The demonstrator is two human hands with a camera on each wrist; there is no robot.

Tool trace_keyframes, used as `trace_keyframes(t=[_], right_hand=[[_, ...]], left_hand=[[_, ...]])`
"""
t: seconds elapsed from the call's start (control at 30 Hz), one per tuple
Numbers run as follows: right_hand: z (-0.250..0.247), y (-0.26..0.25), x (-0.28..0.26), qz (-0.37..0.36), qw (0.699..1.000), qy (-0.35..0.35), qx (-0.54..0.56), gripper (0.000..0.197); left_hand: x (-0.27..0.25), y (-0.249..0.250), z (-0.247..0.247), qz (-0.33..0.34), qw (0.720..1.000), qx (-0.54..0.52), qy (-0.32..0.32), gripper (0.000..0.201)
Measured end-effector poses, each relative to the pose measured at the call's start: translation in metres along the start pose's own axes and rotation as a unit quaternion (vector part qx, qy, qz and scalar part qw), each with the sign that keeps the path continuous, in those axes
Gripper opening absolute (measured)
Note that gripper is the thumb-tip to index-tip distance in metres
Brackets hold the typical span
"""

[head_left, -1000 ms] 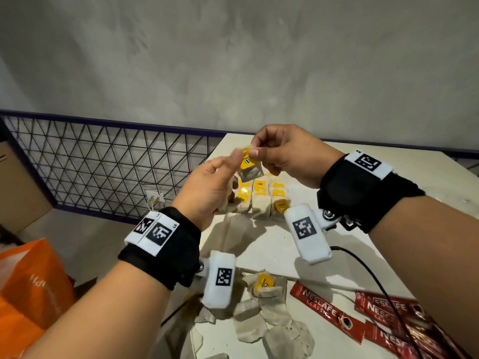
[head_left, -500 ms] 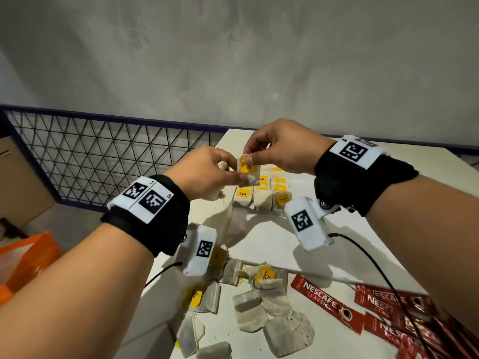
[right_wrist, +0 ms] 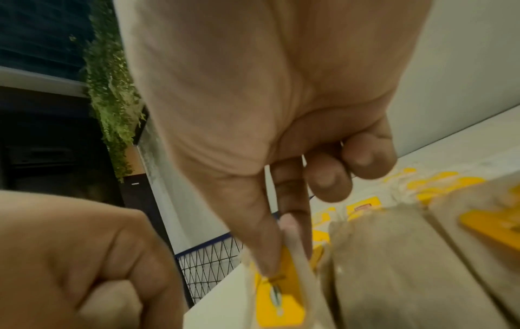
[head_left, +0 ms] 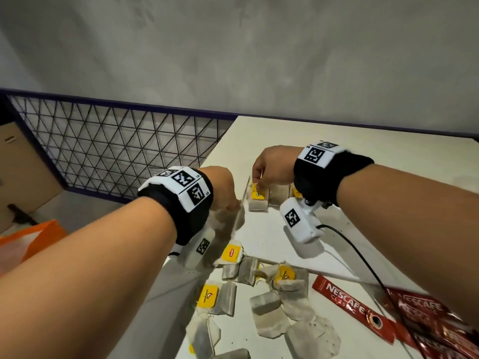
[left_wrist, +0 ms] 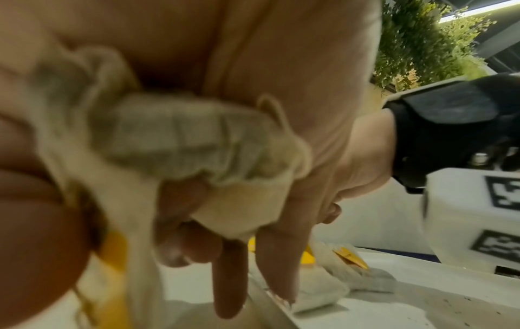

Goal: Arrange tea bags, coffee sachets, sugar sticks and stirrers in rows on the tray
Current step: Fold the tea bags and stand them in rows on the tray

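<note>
A row of tea bags [head_left: 278, 194] with yellow tags lies on the white tray [left_wrist: 270, 311]. My right hand [head_left: 256, 181] reaches down to the row's left end. Its thumb and forefinger pinch the yellow tag [right_wrist: 278, 289] of the tea bag [head_left: 258, 199] lying there. My left hand [head_left: 228, 200] hovers just left of the tray's rim. Its fist grips a bunch of tea bags [left_wrist: 182, 138], which hang blurred below it. Several loose tea bags [head_left: 269, 307] lie on the table nearer to me. Red Nescafé coffee sachets [head_left: 352, 307] lie at the right. I see no sugar sticks.
The table's left edge [head_left: 207, 177] drops off beside my left hand. Beyond it stand a black wire mesh fence [head_left: 116, 151], a cardboard box [head_left: 23, 172] and an orange bag [head_left: 31, 237]. A black cable [head_left: 363, 257] runs from the right wrist camera across the table.
Both hands have come down from in front of me and parted. The right hand lowered the tea bag to the row's left end; the left hand dropped to the tray's left side.
</note>
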State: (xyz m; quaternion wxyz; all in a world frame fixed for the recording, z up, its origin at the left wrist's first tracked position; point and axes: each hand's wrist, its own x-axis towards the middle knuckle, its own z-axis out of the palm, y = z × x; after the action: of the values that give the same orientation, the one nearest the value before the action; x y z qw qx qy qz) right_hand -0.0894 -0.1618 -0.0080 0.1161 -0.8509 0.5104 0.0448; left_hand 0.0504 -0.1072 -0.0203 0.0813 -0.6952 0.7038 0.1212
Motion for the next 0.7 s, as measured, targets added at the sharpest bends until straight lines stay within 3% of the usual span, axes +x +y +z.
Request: trace_keyframes(t=[0.47, 0.57, 0.7], right_hand=[[0.011, 0.006, 0.024, 0.027, 0.998, 0.035, -0.048, 0.013], [0.009, 0.005, 0.023, 0.004, 0.997, 0.069, -0.044, 0.005], [0.008, 0.0, 0.017, -0.019, 0.999, 0.014, -0.024, 0.019]], left_hand=[[0.012, 0.007, 0.009, 0.017, 1.0, 0.019, -0.015, 0.037], [0.011, 0.008, 0.008, 0.016, 0.999, 0.023, -0.022, 0.037], [0.008, 0.01, 0.006, 0.01, 0.999, 0.043, -0.029, 0.035]])
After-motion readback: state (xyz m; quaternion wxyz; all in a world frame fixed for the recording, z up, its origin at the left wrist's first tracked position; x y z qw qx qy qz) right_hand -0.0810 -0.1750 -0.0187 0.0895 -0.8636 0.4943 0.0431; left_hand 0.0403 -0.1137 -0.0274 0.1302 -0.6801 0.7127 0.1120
